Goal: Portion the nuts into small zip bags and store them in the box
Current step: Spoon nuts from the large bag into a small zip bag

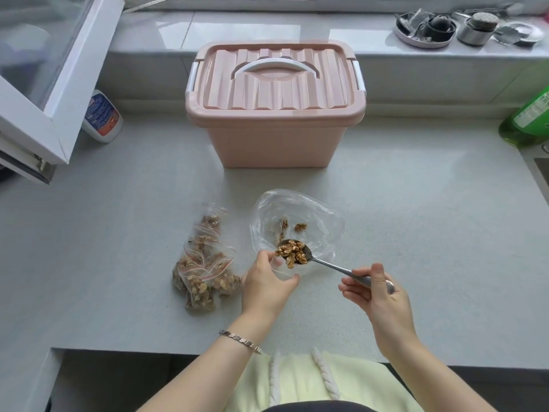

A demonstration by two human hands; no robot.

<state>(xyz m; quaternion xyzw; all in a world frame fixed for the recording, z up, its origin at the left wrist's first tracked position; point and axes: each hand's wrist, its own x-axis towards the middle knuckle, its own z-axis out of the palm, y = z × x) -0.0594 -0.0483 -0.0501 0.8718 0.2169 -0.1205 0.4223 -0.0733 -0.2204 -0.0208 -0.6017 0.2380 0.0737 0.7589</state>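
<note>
A pink lidded box with a white handle stands shut at the back of the grey counter. In front of it lies a large clear plastic bag with a few walnut pieces inside. My right hand grips a metal spoon heaped with walnuts, held over the near edge of the large bag. My left hand pinches a small clear zip bag just under the spoon. Several filled small zip bags with red seal lines lie piled to the left.
An open window frame juts over the counter's left side, with a white bottle beside it. A green bottle stands at the right edge. Metal kitchen items sit on the far sill. The counter's front edge is close to my body.
</note>
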